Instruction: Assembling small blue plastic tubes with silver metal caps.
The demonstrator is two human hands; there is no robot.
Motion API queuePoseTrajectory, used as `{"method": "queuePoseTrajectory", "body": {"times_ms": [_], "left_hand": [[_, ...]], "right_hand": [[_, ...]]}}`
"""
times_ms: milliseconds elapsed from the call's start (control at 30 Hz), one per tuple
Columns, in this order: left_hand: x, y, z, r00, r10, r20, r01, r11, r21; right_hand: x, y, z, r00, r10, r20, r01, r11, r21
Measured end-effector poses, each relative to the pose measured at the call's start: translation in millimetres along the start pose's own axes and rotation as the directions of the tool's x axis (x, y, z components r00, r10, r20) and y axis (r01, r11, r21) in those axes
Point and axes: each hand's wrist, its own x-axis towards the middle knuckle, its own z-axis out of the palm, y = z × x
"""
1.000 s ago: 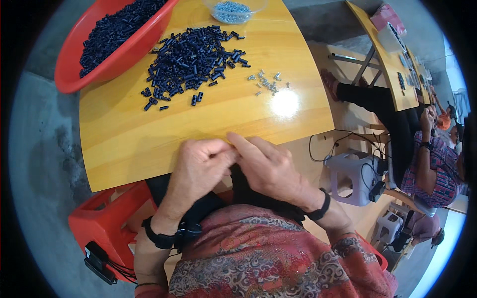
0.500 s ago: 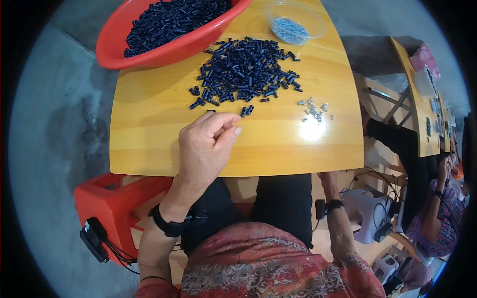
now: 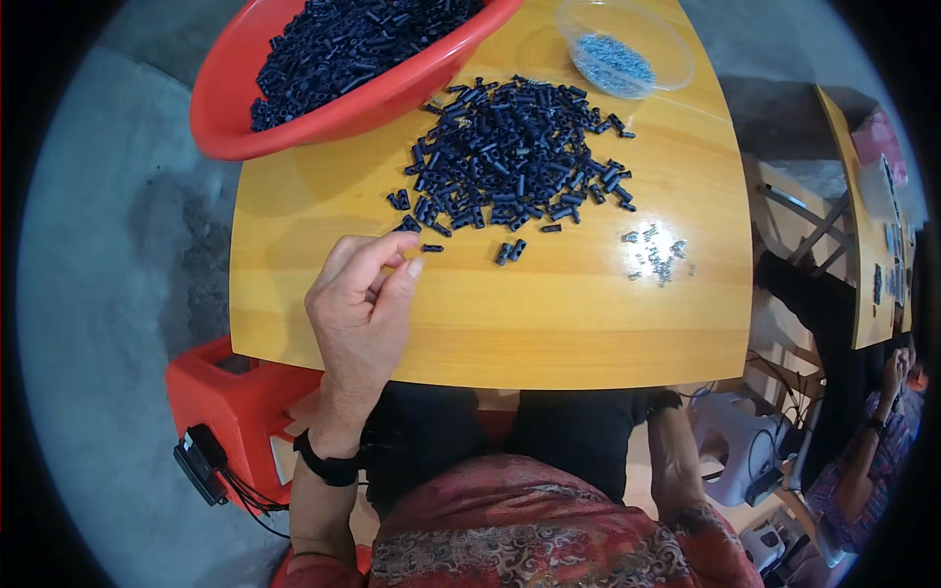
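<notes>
My left hand is over the near left of the wooden table, fingers loosely curled, with a gap between thumb and forefinger. Nothing shows in it. Just beyond its fingertips lie a small black part and the edge of a heap of black tubular plastic parts. A pair of black parts stands apart, right of the hand. My right forearm hangs down at the table's near edge; the hand itself is hidden there.
A red basin full of black parts stands at the back left. A clear bowl of small silvery pieces sits at the back right, with loose screws nearer me. A red stool stands at left; another person's arm shows at far right.
My left hand has moved left along the table, away from the pair of black parts. My right hand has gone out of sight at the table edge. The whole view has shifted slightly.
</notes>
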Motion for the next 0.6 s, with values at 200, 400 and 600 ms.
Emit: {"method": "queuePoseTrajectory", "body": {"times_ms": [200, 400, 600], "left_hand": [[4, -8, 9, 0.992, 0.127, 0.007, -0.127, 0.992, 0.021], [6, -10, 7, 0.975, 0.221, 0.034, -0.223, 0.969, 0.108], [-13, 4, 7, 0.988, 0.073, 0.135, -0.055, 0.99, -0.131]], "right_hand": [[-75, -11, -23, 0.981, -0.178, 0.075, 0.193, 0.922, -0.337], [-159, -148, -54, 0.806, 0.221, 0.549, -0.275, 0.961, 0.017], [-181, -263, -12, 0.829, -0.187, 0.528, 0.133, 0.981, 0.139]]}}
